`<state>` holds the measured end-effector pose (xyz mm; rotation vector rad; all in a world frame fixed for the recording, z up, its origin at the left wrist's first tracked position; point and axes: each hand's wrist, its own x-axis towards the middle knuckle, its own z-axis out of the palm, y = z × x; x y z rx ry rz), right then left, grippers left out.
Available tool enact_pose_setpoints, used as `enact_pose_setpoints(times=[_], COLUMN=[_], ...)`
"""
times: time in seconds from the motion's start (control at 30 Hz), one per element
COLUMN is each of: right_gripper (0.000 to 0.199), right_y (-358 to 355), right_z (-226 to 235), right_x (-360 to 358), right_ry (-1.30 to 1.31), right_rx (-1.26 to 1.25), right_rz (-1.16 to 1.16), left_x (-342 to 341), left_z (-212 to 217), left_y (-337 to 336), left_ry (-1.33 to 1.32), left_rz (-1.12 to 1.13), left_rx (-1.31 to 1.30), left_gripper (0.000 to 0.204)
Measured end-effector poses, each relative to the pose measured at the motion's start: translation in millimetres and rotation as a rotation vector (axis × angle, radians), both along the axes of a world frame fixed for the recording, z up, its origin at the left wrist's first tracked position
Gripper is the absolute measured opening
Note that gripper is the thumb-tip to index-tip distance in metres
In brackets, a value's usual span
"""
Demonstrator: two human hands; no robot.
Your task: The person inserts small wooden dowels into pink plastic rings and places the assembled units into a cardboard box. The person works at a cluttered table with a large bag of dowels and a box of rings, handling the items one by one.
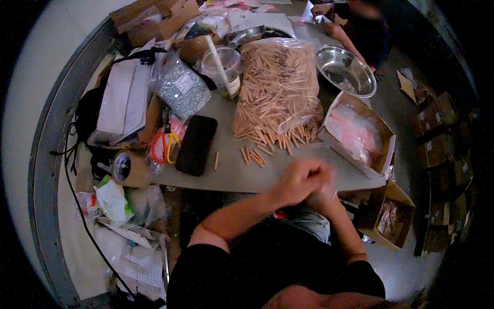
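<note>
My left hand and my right hand are pressed together just over the table's near edge. Both look closed, with the fingers curled in. Motion blurs them, and anything between them is hidden. Beyond them lies a large clear plastic bag full of short wooden pegs, with pegs spilling from its near end. A few loose pegs rest on the table in front of the bag. One single peg lies apart, beside a black phone.
An open carton with plastic packets and a steel bowl stand right of the bag. To the left are scissors, a bag of small metal parts and a plastic cup. Another person's hand shows at far right.
</note>
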<state>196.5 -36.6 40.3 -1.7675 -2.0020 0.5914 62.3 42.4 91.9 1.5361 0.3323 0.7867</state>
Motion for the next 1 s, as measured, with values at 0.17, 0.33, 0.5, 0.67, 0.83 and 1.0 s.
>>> enact_pose_setpoints(times=[0.17,0.33,0.5,0.67,0.83,1.0], right_gripper=[0.027,0.029,0.024,0.015,0.024,0.032], right_y=[52.1,93.4,109.5,100.0,81.2,85.9], right_z=[2.6,9.2,-8.4,-7.5,-6.7,3.9], right_x=[-57.5,-128.8,-175.5,-166.5,-142.2,-141.7], right_ry=[0.075,-0.015,-0.089,-0.184,-0.188,-0.095], right_rx=[0.138,0.350,0.457,0.353,0.325,0.481], right_rz=[0.254,0.438,0.323,0.239,0.058,-0.122], left_x=[-84.9,-149.3,-183.0,-181.4,-167.1,-156.9], left_z=[-45.2,-34.3,-84.0,-86.0,-87.7,-112.5], left_y=[-47.2,-61.9,-76.1,-79.0,-74.4,-72.9], left_ry=[0.007,0.081,-0.019,0.192,0.131,0.279], left_rz=[-0.004,0.202,0.219,0.274,0.193,0.117], left_rx=[-0.261,-0.383,-0.450,-0.540,-0.394,-0.453], left_gripper=[0.015,0.011,0.008,0.008,0.009,0.016])
